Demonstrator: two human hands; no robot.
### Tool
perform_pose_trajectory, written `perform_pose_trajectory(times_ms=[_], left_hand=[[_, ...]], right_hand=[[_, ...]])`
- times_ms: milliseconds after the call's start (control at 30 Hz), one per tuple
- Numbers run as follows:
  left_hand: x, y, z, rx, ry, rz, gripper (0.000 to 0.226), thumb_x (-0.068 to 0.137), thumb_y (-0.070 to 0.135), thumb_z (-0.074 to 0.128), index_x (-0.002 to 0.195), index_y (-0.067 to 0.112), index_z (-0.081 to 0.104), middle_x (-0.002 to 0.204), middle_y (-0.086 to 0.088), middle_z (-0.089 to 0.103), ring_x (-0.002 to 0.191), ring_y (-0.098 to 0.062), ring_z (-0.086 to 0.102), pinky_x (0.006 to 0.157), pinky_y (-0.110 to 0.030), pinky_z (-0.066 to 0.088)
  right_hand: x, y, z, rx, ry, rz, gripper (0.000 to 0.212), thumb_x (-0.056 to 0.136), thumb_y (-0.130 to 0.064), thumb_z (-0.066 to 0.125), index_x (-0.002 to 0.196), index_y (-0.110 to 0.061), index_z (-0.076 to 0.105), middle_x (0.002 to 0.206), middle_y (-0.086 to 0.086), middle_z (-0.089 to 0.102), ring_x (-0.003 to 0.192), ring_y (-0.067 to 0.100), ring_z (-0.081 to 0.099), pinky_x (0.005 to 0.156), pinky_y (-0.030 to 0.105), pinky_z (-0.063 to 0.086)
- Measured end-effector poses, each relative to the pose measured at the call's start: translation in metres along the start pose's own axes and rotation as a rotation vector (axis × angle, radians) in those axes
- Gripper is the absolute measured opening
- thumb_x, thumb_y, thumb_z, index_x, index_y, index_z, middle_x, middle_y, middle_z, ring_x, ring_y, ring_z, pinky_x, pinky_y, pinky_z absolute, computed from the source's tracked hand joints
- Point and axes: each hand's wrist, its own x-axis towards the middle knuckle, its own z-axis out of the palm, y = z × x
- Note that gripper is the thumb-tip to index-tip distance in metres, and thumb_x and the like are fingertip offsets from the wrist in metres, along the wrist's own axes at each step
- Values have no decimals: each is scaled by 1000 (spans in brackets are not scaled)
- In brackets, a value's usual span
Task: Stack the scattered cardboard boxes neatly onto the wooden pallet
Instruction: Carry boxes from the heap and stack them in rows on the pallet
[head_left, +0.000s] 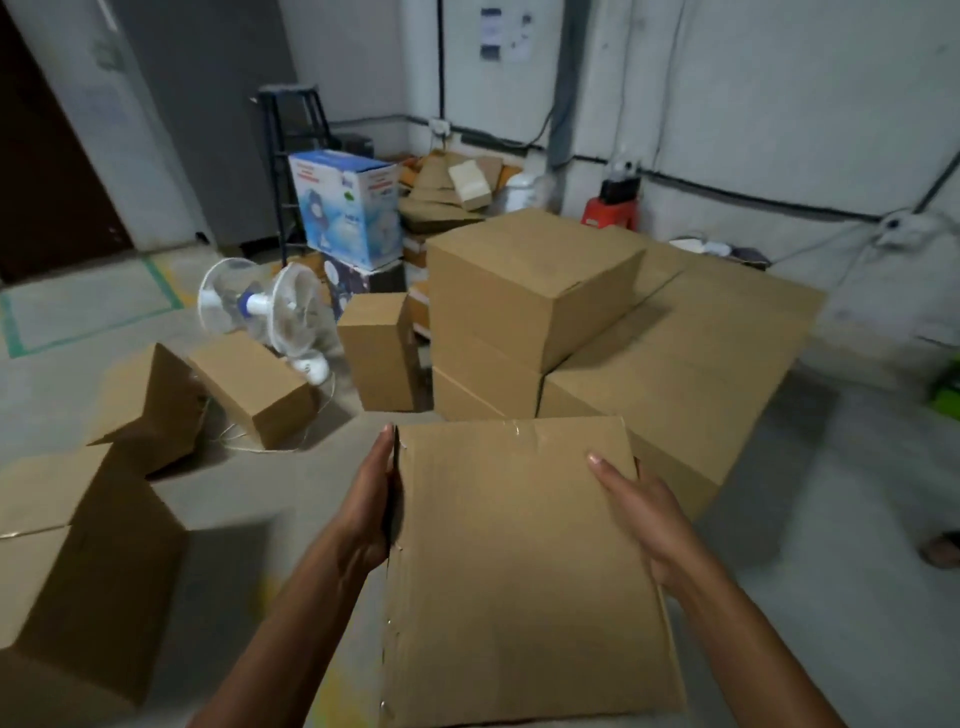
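Carrying a cardboard box (519, 571) between flat palms, left hand (371, 499) and right hand (639, 514) with fingers straight against its sides, a person faced the stack (571, 312) just ahead. The pallet, presumably beneath it, was hidden. The job looked part done: several loose boxes (249, 384) lay on the floor (831, 519) toward its left side, a fan (265, 306) among them and a blue carton (348, 208) beyond.

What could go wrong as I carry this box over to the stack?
The carried box is only pressed between the flat left hand and right hand, so it may slip. The cord of the fan trails on the floor left of the path: a trip hazard. The stack's top box sits skewed and could shift.
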Motion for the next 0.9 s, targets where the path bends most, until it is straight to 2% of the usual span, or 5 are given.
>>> perform_pose_trajectory(times_ms=[267, 433, 567, 700, 900], left_hand=[[18, -22, 213, 20, -283, -99, 60, 100, 62, 39, 127, 16, 67, 106, -12, 76, 87, -25, 74, 69, -35, 57], [26, -57, 335, 59, -389, -197, 63, 100, 64, 36, 128, 17, 68, 113, -10, 75, 94, -25, 74, 80, -37, 54], [37, -73, 417, 41, -444, -284, 72, 94, 71, 40, 109, 8, 74, 98, -15, 76, 79, -28, 75, 74, -38, 52], [55, -86, 486, 118, -517, -327, 68, 97, 62, 42, 75, 7, 76, 73, -14, 73, 58, -27, 70, 60, -31, 52], [103, -90, 576, 171, -517, -323, 41, 92, 46, 47, 71, 14, 62, 64, -6, 60, 53, -24, 57, 58, -29, 43]], right_hand=[[-26, 9, -202, 90, 277, -37, 38, 93, -45, 69, 123, -22, 69, 112, -3, 76, 104, 19, 71, 101, 45, 54], [-39, 27, -322, 91, 414, -51, 53, 85, -57, 72, 129, -29, 66, 117, -8, 74, 109, 19, 69, 103, 48, 52], [-43, 39, -395, 53, 482, -103, 76, 68, -78, 71, 131, -38, 63, 123, -15, 70, 116, 14, 65, 107, 47, 49], [-33, 48, -444, 4, 524, -143, 62, 73, -79, 65, 124, -44, 65, 117, -21, 71, 112, 7, 66, 105, 43, 50], [22, 56, -507, 89, 625, -158, 52, 91, -65, 50, 135, -39, 60, 118, -24, 67, 116, 2, 60, 103, 33, 45]])
